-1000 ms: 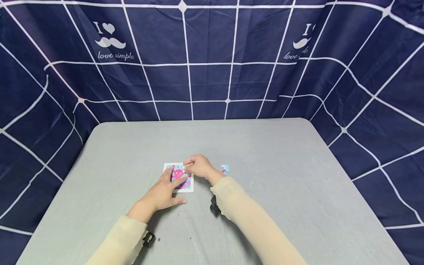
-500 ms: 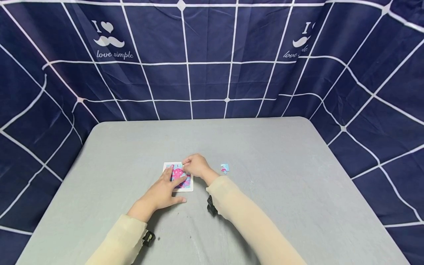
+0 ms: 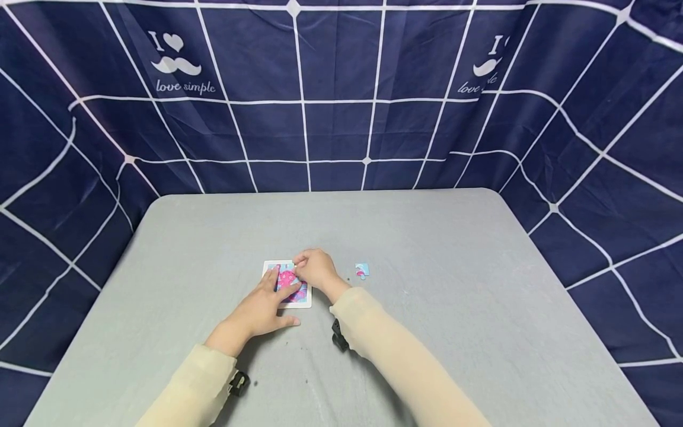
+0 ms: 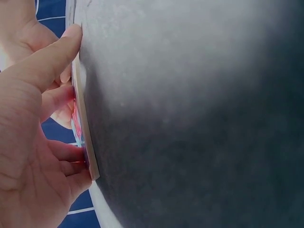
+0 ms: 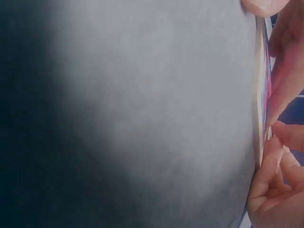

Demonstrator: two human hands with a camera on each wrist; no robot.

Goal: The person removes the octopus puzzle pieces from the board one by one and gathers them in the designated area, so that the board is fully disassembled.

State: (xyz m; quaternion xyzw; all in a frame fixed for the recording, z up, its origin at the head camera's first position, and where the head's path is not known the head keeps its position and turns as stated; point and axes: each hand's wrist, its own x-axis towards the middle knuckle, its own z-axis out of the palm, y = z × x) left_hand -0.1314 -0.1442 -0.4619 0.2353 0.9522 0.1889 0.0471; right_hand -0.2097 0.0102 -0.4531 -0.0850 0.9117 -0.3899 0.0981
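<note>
A small jigsaw puzzle (image 3: 287, 298) with a white frame and a pink and blue picture lies flat on the grey table. My left hand (image 3: 255, 309) rests on it with spread fingers; the thumb lies near the front edge. In the left wrist view, the fingertips (image 4: 78, 153) press on the picture side of the thin board (image 4: 88, 142). At the upper right corner, my right hand (image 3: 318, 268) pinches a puzzle piece between thumb and curled fingers, low against the board; the fingers mostly hide it. In the right wrist view, those fingertips (image 5: 273, 147) meet at the board's edge.
One loose blue and pink puzzle piece (image 3: 361, 270) lies on the table (image 3: 427, 237) just right of my right hand. A dark blue curtain (image 3: 341, 130) with white lines encloses the back and sides. Black wrist cameras (image 3: 239, 384) hang under both sleeves.
The white-looking piece at my right fingertips has become covered by the fingers, as the right hand shifted slightly left. My left hand stays in place on the puzzle.
</note>
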